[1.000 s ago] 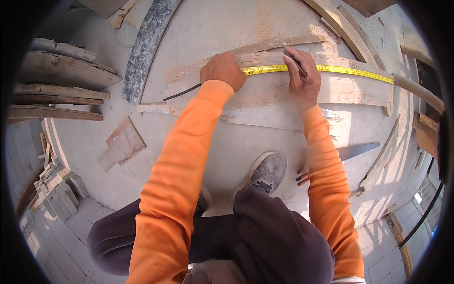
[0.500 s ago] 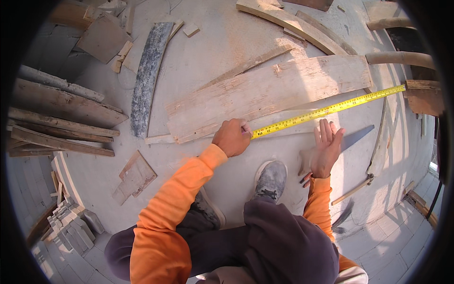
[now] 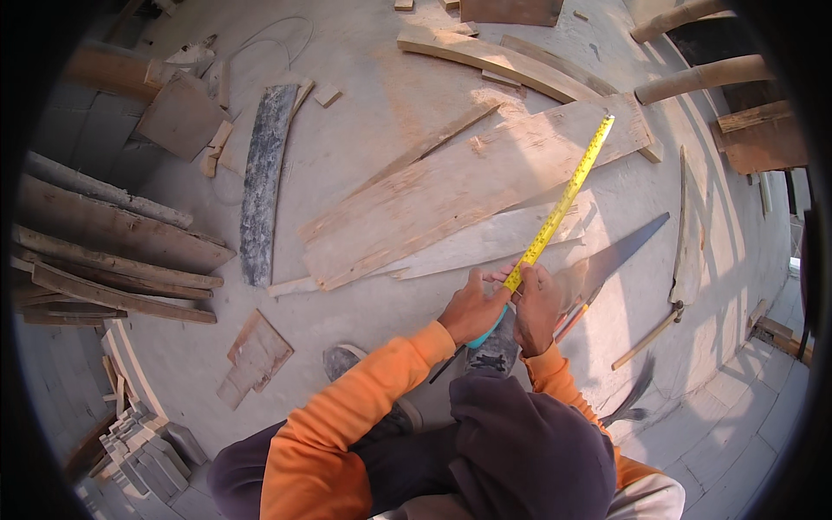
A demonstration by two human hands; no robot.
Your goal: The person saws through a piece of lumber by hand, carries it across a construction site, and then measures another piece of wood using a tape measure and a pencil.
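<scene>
My left hand [image 3: 475, 308] is closed on a tape measure with a teal case [image 3: 487, 334] near my shoes. My right hand [image 3: 535, 308] grips it beside my left, at the base of the extended yellow tape [image 3: 563, 208], which slants up and right over a wide pale plank [image 3: 433, 199]. A thinner pale board [image 3: 485, 243] lies partly under that plank. A handsaw [image 3: 628, 247] rests right of my right hand, with an orange-handled tool [image 3: 574, 321] by it, too small to identify.
Stacked rough boards [image 3: 121, 225] stand at left, above stacked narrow blocks [image 3: 152, 451]. A dark-streaked board [image 3: 264, 182] lies upright in view, with a small board piece [image 3: 251, 355] below it. Curved timber [image 3: 511, 65] lies at top; bamboo poles [image 3: 702, 78], a hammer [image 3: 646, 338] and dark bristles [image 3: 633, 399] are right.
Both hands have drawn down and together toward my shoes. The tape has left the plank's line and now slants steeply upward, its end swung up and left. The teal case now shows.
</scene>
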